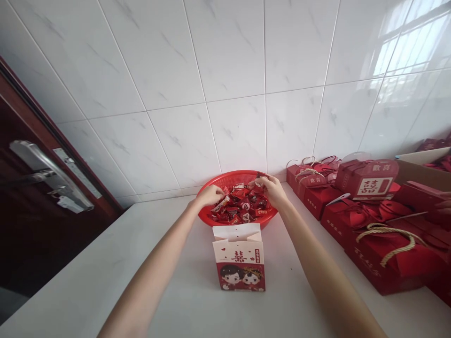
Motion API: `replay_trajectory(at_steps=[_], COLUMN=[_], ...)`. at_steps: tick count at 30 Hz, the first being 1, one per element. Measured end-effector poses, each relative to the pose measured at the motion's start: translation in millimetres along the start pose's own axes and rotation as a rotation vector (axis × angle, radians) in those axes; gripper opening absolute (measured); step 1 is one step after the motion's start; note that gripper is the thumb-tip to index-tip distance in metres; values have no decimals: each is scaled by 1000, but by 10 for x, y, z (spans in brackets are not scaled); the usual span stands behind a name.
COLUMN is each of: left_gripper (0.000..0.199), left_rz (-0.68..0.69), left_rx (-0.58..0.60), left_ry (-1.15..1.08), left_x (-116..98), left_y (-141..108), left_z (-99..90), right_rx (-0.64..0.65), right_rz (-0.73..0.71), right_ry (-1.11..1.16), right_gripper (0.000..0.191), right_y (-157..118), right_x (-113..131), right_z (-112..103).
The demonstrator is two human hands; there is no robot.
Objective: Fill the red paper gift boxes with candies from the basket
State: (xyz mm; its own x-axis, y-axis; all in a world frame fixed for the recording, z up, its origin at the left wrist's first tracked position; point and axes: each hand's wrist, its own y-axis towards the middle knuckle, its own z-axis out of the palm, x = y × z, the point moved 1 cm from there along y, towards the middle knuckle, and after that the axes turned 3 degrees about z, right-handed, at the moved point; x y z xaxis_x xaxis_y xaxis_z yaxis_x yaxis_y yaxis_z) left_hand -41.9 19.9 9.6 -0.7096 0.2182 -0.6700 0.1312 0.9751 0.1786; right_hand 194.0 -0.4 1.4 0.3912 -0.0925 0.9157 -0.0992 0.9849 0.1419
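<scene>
A red plastic basket (207,185) stands against the tiled wall, filled with wrapped candies (243,205) in red and dark wrappers. My left hand (211,195) reaches over its left side, fingers closed among the candies; what they pinch, if anything, is hidden. At the right rim my right hand (271,188) pinches a small candy in a dark red wrapper (259,183). In front of the basket, between my forearms, a red and white paper gift box (240,265) stands upright with its top flaps open. Two cartoon figures are printed on its front.
Several red gift boxes (333,225), some with rope handles, line the right side of the white table (179,291). A cardboard carton (419,164) stands behind them. Another person's hand (444,204) shows at the right edge. A dark door (42,220) is at the left.
</scene>
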Motion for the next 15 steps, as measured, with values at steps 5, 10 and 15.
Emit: replay_trajectory(at_steps=[5, 10, 15], left_gripper=[16, 44, 47], left_rz=[-113, -181, -179], left_rx=[272, 440, 552], left_ry=[304, 455, 462], left_x=[158, 133, 146], left_y=[18, 85, 90], left_z=[22, 196, 208], right_rx=[-24, -34, -24], right_rz=[14, 11, 29], right_ry=[25, 12, -27], right_gripper=[21, 22, 20], right_y=[0, -2, -8], right_x=[10, 16, 13], right_z=[7, 10, 21])
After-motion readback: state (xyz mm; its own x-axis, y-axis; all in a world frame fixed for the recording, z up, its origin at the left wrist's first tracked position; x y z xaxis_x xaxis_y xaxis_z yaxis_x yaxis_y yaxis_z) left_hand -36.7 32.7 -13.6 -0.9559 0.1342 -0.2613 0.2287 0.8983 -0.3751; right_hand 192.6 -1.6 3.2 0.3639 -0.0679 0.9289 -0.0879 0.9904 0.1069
